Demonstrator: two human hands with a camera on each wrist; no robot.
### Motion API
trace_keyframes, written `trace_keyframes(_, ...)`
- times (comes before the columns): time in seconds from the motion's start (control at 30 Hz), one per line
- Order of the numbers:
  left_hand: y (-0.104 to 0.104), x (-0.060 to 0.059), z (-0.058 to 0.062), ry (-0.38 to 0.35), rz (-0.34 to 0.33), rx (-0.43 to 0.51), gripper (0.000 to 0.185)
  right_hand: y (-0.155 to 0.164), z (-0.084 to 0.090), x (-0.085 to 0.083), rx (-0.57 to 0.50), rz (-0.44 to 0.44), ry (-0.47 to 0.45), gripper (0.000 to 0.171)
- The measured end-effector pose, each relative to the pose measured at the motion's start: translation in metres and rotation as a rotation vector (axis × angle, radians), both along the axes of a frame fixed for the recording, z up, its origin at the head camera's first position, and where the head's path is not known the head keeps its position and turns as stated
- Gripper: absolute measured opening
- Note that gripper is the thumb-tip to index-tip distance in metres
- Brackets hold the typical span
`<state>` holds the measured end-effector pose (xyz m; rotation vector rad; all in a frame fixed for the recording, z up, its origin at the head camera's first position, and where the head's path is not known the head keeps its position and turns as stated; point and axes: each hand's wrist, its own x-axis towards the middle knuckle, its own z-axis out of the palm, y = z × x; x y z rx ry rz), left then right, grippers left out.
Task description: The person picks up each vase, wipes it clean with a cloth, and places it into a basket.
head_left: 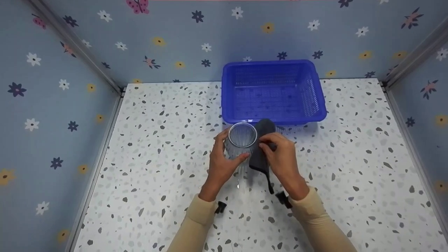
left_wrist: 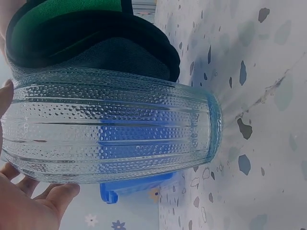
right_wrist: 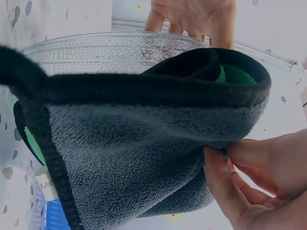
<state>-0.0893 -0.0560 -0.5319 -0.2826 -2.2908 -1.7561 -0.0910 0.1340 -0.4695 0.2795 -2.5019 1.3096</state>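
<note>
L hand wraps glass to steady it; R hand pinches grey cloth vs its side, basket behind

Left hand gripping a clear ribbed glass, upright on the speckled surface. Right hand pinching a dark grey cloth against the glass's side. Blue basket just behind, near the floral wall.
</note>
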Motion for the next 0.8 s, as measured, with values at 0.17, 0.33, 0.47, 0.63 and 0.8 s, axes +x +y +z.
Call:
trace_keyframes(0.17,-0.001,0.000,0.001,-0.001,0.001,0.002,0.086,-0.001,-0.002,0.000,-0.008,-0.003,-0.002,0.010)
trace_keyframes(0.33,0.000,0.000,0.000,-0.004,-0.012,0.022,0.086,-0.001,-0.002,0.000,-0.017,-0.011,-0.001,0.009)
trace_keyframes(0.47,0.001,0.000,-0.001,-0.003,-0.017,0.029,0.086,0.001,-0.005,0.001,-0.022,-0.003,-0.006,0.010)
trace_keyframes(0.63,0.000,-0.001,-0.001,0.017,-0.026,0.027,0.084,0.005,-0.014,0.001,-0.055,0.009,-0.029,0.011)
trace_keyframes(0.8,-0.001,-0.001,-0.001,0.016,-0.029,0.038,0.083,0.006,-0.027,0.001,-0.084,0.007,-0.042,0.012)
